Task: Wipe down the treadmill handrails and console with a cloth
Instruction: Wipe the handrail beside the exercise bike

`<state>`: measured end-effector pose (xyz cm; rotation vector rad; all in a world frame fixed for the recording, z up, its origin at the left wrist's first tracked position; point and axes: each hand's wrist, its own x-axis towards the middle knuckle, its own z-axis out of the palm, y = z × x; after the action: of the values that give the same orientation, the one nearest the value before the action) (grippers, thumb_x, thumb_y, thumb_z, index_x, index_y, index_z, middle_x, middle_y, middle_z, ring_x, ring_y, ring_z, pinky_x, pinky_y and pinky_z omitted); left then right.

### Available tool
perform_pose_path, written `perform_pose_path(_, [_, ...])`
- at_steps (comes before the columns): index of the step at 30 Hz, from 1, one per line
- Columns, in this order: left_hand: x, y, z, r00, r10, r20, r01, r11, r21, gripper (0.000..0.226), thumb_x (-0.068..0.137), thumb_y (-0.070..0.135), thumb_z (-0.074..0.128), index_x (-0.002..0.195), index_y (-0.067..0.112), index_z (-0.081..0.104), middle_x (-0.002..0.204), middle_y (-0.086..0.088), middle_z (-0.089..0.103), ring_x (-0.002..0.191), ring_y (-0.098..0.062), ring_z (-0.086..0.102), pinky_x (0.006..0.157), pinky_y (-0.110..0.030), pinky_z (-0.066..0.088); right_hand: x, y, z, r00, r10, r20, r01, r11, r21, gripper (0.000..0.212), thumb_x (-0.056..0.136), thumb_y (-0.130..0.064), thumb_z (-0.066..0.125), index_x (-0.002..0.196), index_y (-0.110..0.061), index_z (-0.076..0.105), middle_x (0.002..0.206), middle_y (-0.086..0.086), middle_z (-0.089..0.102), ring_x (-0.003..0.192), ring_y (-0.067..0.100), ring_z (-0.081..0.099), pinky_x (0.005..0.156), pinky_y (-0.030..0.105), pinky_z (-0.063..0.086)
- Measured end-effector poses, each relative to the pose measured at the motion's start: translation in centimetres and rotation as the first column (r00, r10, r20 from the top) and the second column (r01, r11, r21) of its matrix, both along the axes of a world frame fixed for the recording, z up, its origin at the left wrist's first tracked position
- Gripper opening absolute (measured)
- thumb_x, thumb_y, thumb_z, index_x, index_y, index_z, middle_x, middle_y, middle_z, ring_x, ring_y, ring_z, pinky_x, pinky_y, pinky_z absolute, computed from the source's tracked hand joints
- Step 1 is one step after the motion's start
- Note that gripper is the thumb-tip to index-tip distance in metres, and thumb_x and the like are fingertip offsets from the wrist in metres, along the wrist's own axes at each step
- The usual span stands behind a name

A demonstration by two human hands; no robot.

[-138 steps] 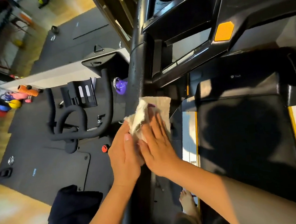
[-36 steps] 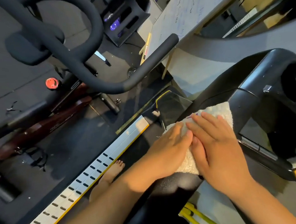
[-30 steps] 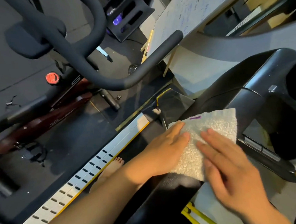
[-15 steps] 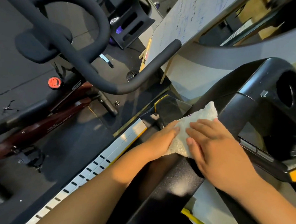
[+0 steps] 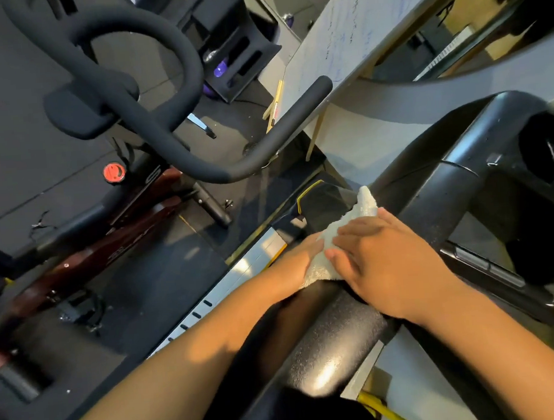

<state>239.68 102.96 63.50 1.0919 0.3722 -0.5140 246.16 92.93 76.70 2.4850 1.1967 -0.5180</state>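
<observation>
A thick black treadmill handrail (image 5: 337,346) runs from the bottom centre up toward the black console (image 5: 510,193) at the right. A white cloth (image 5: 352,224) is wrapped over the rail where it nears the console. My left hand (image 5: 297,264) presses the cloth's left side against the rail, fingers flat. My right hand (image 5: 384,261) lies on top of the cloth, fingers pointing left, and covers most of it. One corner of the cloth sticks up beyond my fingers.
An exercise bike with black curved handlebars (image 5: 177,112) and a red knob (image 5: 113,172) stands close on the left. The treadmill's silver side rail (image 5: 241,274) with a yellow edge runs below my left arm. A grey panel (image 5: 355,30) leans at the top right.
Both hands have kept rubbing the cloth on the handrail near the console. The cloth was spread flat a second ago; it is now bunched under my right hand with one corner poking up.
</observation>
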Motion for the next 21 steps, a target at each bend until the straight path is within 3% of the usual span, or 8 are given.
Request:
perform_pose_path(2, [0.2, -0.2, 0.6, 1.0, -0.003, 0.028, 0.002, 0.999, 0.05, 0.029, 0.105, 0.033, 0.032, 0.131, 0.036, 0.045, 0.143, 0.005, 0.046, 0.131, -0.013, 0.044, 0.115, -0.031, 0.03, -1.4, -1.2, 0.9, 0.999, -0.024, 0.037, 0.02, 0.994, 0.105, 0.047, 0.098, -0.044, 0.03, 0.104, -0.021, 0.071, 0.111, -0.004, 0.067, 0.116, 0.015, 0.055, 0.114, 0.044, 0.028])
perform_pose_path(4, [0.8, -0.3, 1.7, 0.995, -0.024, 0.099, 0.016, 0.996, 0.088, 0.025, 0.097, 0.05, 0.033, 0.12, 0.056, 0.044, 0.14, 0.016, 0.041, 0.133, -0.005, 0.038, 0.118, -0.031, 0.024, -2.5, -2.5, 1.6, 0.997, -0.043, 0.067, 0.03, 0.982, 0.185, 0.041, 0.098, -0.039, 0.039, 0.116, -0.016, 0.068, 0.121, -0.001, 0.064, 0.122, 0.017, 0.05, 0.115, 0.048, 0.027])
perform_pose_path(6, [1.4, -0.8, 3.0, 0.977, -0.08, 0.196, 0.045, 0.983, 0.176, 0.044, 0.086, 0.067, 0.029, 0.128, 0.064, 0.038, 0.147, 0.022, 0.035, 0.139, -0.003, 0.03, 0.12, -0.034, 0.02, -3.9, -4.1, 2.1, 0.991, -0.092, 0.095, 0.065, 0.964, 0.257, 0.042, 0.097, -0.035, 0.044, 0.125, -0.01, 0.063, 0.128, 0.004, 0.06, 0.124, 0.02, 0.049, 0.115, 0.052, 0.026])
perform_pose_path(8, [1.6, -0.9, 4.2, 0.954, -0.158, 0.255, 0.08, 0.953, 0.293, 0.068, 0.084, 0.07, 0.029, 0.148, 0.048, 0.026, 0.157, 0.018, 0.026, 0.144, -0.004, 0.024, 0.121, -0.036, 0.017, -5.3, -6.0, 2.4, 0.983, -0.149, 0.11, 0.108, 0.943, 0.314, 0.045, 0.096, -0.035, 0.045, 0.128, -0.007, 0.061, 0.133, 0.006, 0.057, 0.126, 0.021, 0.048, 0.115, 0.053, 0.025])
perform_pose_path(11, [0.8, -1.0, 5.8, 0.922, -0.265, 0.283, 0.091, 0.857, 0.506, 0.064, 0.098, 0.054, 0.038, 0.154, 0.039, 0.011, 0.162, 0.013, 0.017, 0.147, -0.007, 0.017, 0.119, -0.032, 0.015, -6.8, -8.0, 2.8, 0.975, -0.206, 0.078, 0.162, 0.913, 0.375, 0.05, 0.094, -0.038, 0.047, 0.13, -0.006, 0.059, 0.138, 0.006, 0.053, 0.131, 0.019, 0.046, 0.115, 0.047, 0.03])
perform_pose_path(14, [-0.4, -1.4, 7.1, 0.856, -0.382, 0.348, 0.073, 0.756, 0.65, 0.068, 0.1, 0.049, 0.038, 0.155, 0.036, 0.0, 0.163, 0.012, 0.007, 0.148, -0.008, 0.01, 0.117, -0.027, 0.012, -7.8, -9.3, 2.8, 0.967, -0.248, 0.056, 0.207, 0.898, 0.388, 0.052, 0.093, -0.039, 0.048, 0.133, -0.008, 0.056, 0.144, 0.004, 0.048, 0.133, 0.017, 0.044, 0.107, 0.038, 0.042])
perform_pose_path(17, [0.8, -1.9, 7.5, 0.866, -0.378, 0.327, 0.074, 0.745, 0.663, 0.069, 0.099, 0.046, 0.041, 0.155, 0.033, 0.003, 0.163, 0.011, 0.011, 0.146, -0.008, 0.017, 0.108, -0.017, 0.014, -7.8, -10.4, 1.9, 0.964, -0.261, 0.05, 0.222, 0.895, 0.386, 0.055, 0.095, -0.036, 0.044, 0.143, -0.009, 0.043, 0.153, 0.005, 0.036, 0.14, 0.018, 0.036, 0.109, 0.037, 0.04])
perform_pose_path(21, [5.6, -3.0, 7.6, 0.896, -0.305, 0.324, 0.074, 0.82, 0.568, 0.068, 0.097, 0.046, 0.05, 0.154, 0.032, 0.016, 0.159, 0.004, 0.027, 0.142, -0.015, 0.031, 0.115, -0.027, 0.022, -5.0, -10.5, 0.9, 0.932, -0.354, 0.072, 0.29, 0.852, 0.437, 0.058, 0.093, -0.031, 0.038, 0.144, -0.004, 0.04, 0.154, 0.009, 0.032, 0.141, 0.021, 0.032, 0.111, 0.042, 0.033])
